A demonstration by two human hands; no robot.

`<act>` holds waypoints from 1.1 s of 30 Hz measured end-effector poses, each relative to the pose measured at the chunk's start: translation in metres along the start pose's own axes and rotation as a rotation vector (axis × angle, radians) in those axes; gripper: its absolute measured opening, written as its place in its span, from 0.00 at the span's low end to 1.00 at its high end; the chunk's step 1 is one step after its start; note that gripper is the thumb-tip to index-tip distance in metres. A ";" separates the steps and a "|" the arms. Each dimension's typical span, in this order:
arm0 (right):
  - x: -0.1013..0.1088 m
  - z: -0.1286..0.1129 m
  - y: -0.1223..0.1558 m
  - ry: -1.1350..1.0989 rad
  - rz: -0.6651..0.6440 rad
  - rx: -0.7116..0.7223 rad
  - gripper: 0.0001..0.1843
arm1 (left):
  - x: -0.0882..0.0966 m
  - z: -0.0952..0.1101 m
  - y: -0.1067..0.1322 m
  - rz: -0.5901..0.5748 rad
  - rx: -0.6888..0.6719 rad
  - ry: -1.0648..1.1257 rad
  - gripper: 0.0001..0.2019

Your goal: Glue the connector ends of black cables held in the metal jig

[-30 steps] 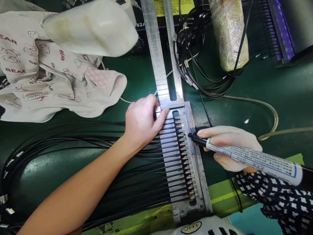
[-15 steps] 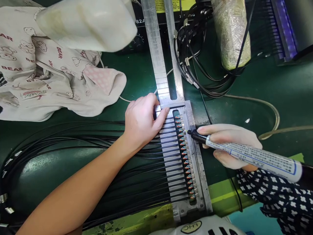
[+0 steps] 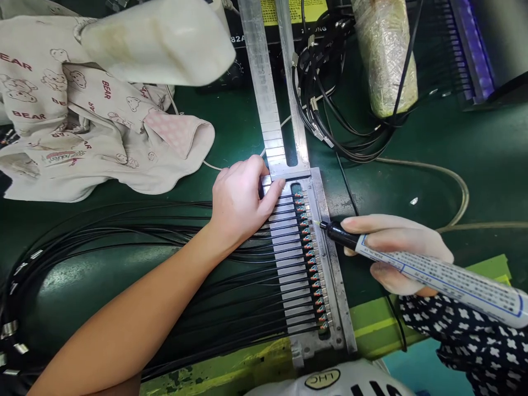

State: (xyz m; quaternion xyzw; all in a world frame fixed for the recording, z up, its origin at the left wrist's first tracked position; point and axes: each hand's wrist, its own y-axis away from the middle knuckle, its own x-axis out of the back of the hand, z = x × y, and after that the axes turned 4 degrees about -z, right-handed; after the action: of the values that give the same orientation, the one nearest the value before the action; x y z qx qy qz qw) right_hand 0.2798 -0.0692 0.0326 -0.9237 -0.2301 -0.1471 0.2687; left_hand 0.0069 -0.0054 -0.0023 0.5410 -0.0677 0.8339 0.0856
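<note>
On green matting (image 3: 487,165), the left hand (image 3: 241,203) presses a metal jig (image 3: 333,264), right hand (image 3: 396,250) pinching a pen (image 3: 441,278).

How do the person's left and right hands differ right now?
The left hand is empty and rests on the slatted metal clamp, while the right hand grips a labelled tube with a black nozzle. The left hand lies over the cables, whereas the right hand sits above the green mat, to the fixture's right. Both are close to the row of cable connectors.
</note>
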 end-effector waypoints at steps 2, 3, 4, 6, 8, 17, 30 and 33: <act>-0.002 0.000 0.001 0.021 -0.016 0.022 0.22 | 0.000 0.000 0.000 0.005 0.000 0.003 0.12; -0.003 0.001 0.002 0.034 -0.011 0.038 0.22 | 0.000 0.000 0.000 0.006 0.000 0.005 0.12; -0.005 0.002 0.001 0.046 0.000 0.047 0.23 | 0.000 0.000 0.000 0.007 0.001 0.006 0.12; -0.008 0.005 0.000 0.058 0.028 0.055 0.22 | 0.000 0.001 0.000 0.006 0.002 0.006 0.12; -0.009 0.007 -0.002 0.059 0.040 0.054 0.22 | 0.000 0.001 0.000 0.007 -0.001 0.008 0.12; -0.007 0.007 -0.002 0.080 0.023 0.059 0.19 | 0.000 0.001 0.000 -0.001 0.012 0.000 0.13; -0.003 0.004 -0.005 0.110 -0.027 0.051 0.17 | -0.002 -0.001 0.000 0.000 0.010 -0.002 0.13; -0.003 0.005 -0.004 0.097 -0.026 0.053 0.18 | -0.001 0.000 0.000 0.002 0.014 0.009 0.13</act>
State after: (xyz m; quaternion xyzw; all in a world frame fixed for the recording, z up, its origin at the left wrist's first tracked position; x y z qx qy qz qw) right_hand 0.2756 -0.0643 0.0296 -0.9051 -0.2324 -0.1888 0.3019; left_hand 0.0077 -0.0051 -0.0035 0.5380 -0.0621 0.8367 0.0815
